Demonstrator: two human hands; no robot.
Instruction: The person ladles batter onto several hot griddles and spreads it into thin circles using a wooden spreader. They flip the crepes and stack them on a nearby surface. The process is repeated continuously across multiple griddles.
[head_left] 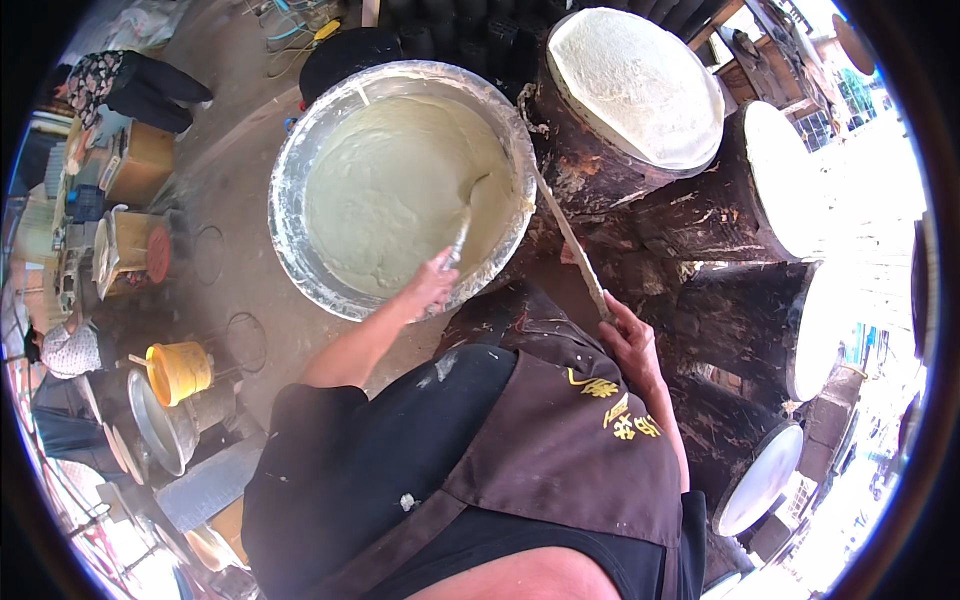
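A wide metal basin [283, 215] of thick, pale batter [385, 190] stands in front of me. My left hand [430, 287] is closed around the handle of a ladle [463, 228] over the basin's near right side. The ladle's head is partly sunk in the batter, with only a curved edge showing. My right hand [632, 340] grips the near end of a long, thin, batter-crusted stick [574, 245]. Its far end reaches the basin's right rim.
Dark drum-shaped stoves with pale round tops, one coated with batter [640, 85], stand along my right. On the left are a yellow bucket [180, 372], a metal bowl [150, 425] and boxes [140, 165]. Other people [140, 90] are at the far left.
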